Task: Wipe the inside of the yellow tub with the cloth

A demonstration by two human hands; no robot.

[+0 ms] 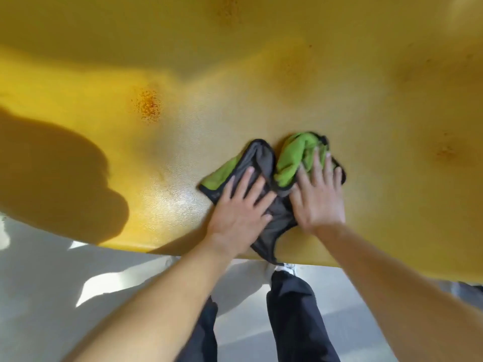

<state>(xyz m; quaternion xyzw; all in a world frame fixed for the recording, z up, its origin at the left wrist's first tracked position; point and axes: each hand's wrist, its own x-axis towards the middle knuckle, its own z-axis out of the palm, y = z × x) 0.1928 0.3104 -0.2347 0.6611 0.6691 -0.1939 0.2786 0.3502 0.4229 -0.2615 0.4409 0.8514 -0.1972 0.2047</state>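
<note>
- The yellow tub (pixel 261 82) fills most of my view, its pebbled inner surface sloping away from me, part of it in bright light and part in shade.
- A broad dark shadow (pixel 60 178) lies across the tub's left side, reaching down to the near rim.
- Below the rim I see the pale grey floor (pixel 52 296) with sunlit patches on it.
- My dark trousers (pixel 295 314) show between my forearms, and a white shoe (pixel 283 269) peeks out just under the tub's edge.
- The cloth (pixel 264 165), green on one face and grey on the other with a dark border, lies bunched on the tub's surface close to the near rim, a grey tail of it hanging over the edge.
- My left hand (pixel 240 210) lies flat on the grey part of the cloth, fingers spread, palm pressing down.
- My right hand (pixel 317 197) lies flat just beside it, fingers spread over the green fold, also pressing down; the two hands are close but not touching.
- Rusty orange speckled stains (pixel 146 105) dot the tub's surface, the clearest up and left of the cloth.
</note>
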